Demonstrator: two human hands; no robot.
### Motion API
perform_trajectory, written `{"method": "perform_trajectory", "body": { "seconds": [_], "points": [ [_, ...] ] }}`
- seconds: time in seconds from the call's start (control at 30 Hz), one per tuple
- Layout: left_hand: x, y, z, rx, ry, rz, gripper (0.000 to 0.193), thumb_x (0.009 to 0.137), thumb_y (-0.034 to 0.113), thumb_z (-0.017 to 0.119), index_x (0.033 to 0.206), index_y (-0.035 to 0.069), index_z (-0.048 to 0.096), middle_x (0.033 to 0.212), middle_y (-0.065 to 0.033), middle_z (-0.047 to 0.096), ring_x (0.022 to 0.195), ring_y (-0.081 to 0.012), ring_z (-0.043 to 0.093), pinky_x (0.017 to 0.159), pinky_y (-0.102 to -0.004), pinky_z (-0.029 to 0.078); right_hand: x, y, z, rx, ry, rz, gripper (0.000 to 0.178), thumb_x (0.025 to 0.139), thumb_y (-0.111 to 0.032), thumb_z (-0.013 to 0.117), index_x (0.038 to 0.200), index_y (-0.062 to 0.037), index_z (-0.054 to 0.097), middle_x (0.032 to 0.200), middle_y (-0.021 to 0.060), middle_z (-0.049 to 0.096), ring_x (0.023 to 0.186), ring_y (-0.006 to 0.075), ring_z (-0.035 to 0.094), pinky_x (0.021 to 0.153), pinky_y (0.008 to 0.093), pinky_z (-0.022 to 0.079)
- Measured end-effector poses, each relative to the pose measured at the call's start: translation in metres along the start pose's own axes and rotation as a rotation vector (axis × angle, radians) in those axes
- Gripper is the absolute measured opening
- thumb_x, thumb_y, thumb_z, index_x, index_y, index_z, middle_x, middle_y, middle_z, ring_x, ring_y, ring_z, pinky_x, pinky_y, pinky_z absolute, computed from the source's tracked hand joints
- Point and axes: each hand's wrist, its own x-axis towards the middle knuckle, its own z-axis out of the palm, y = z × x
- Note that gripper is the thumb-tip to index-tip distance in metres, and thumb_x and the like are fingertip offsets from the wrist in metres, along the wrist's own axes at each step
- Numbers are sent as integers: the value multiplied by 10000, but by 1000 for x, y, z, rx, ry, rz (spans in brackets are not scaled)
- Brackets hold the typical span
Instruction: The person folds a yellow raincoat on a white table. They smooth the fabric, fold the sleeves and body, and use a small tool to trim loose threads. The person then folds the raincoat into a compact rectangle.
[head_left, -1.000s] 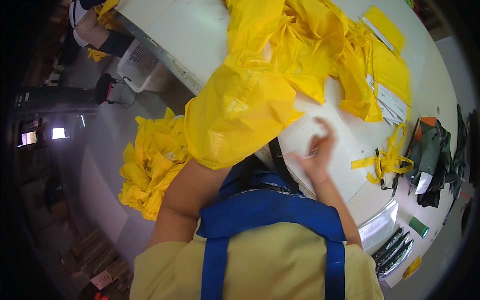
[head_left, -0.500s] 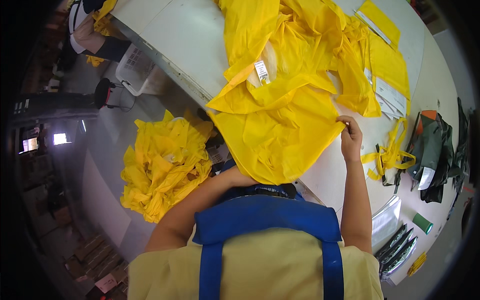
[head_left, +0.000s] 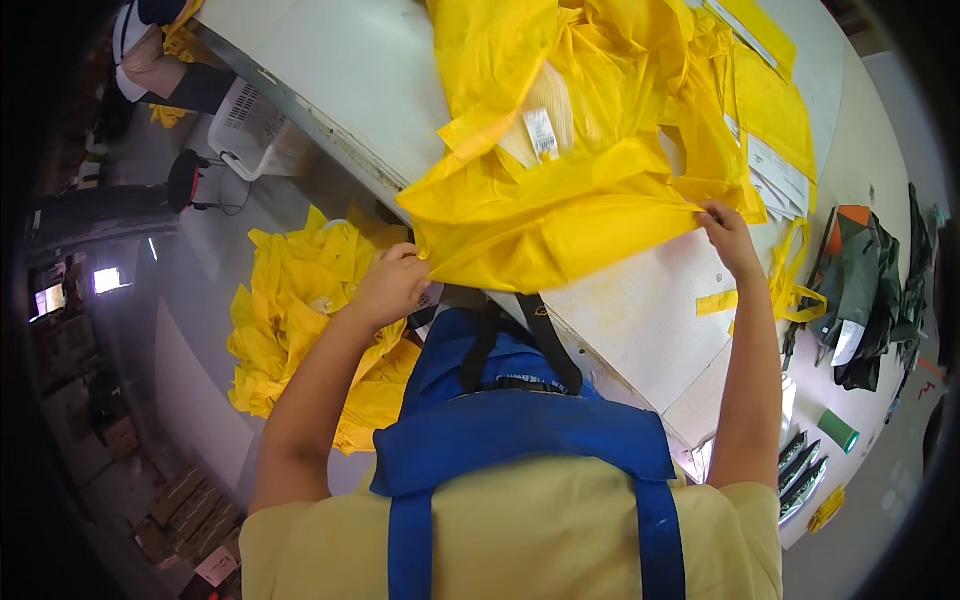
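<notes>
A thin yellow rain jacket [head_left: 590, 215] lies spread over the table edge, with a white label [head_left: 541, 134] and a pale ribbed lining showing at its opening. My left hand [head_left: 392, 288] is closed on the left corner of the jacket's near edge, just off the table. At the right corner, my right hand [head_left: 728, 238] pinches the same edge between thumb and fingers. Between the two hands the fabric is pulled fairly taut and folded over. Its far part lies crumpled on the table.
A heap of yellow garments [head_left: 290, 310] sits at left below the table [head_left: 640, 330]. On the right lie yellow straps [head_left: 790, 275], white papers [head_left: 775, 175], dark garments [head_left: 860, 290] and a green roll [head_left: 838, 431]. A white basket [head_left: 245, 130] and another person's arm [head_left: 160, 70] are at upper left.
My left hand has come up from under the jacket to its left corner. The near edge has lifted away from my lap and folded back. My right hand has moved slightly right and farther off.
</notes>
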Motion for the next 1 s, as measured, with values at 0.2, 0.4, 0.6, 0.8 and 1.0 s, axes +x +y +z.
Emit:
{"method": "perform_trajectory", "body": {
  "seconds": [0.2,0.4,0.6,0.8,1.0],
  "points": [
    [17,57,-26,75,-93,-39,379,705,303,733,999,85,634,921,-62,646,1069,-292,531,850,-458,401,-12,4,25,-603,284,-221,353,824,-44,570,1174,-42,528,1008,177,600,924,331,589,816,382,477],
    [61,70,6,-563,-130,-182,519,773,172,676,1236,39,483,1053,-170,587,943,-330,582,831,-389,472,-57,-28,53,-687,400,-247,555,746,-33,656,1264,-51,459,1285,161,460,1196,360,426,1000,449,369],
    [70,82,10,-240,17,-31,241,831,73,548,1069,34,552,994,-159,597,871,-286,604,755,-368,477,-72,-136,143,-471,153,-710,358,743,-169,670,1086,-92,599,1047,119,583,1059,287,529,1009,450,354],
    [69,32,-2,-832,-76,-430,164,913,127,430,957,34,558,898,-149,592,812,-246,584,740,-349,458,-114,-95,104,-529,-448,-574,107,740,-110,623,831,-94,569,755,88,548,816,265,554,925,419,411],
    [64,65,2,-326,-262,-284,307,894,335,535,960,39,577,890,-195,639,813,-370,614,758,-426,481,-120,-45,105,-166,-299,-322,181,793,-98,617,974,-85,624,829,88,617,768,260,602,731,367,484]
  ]
}}
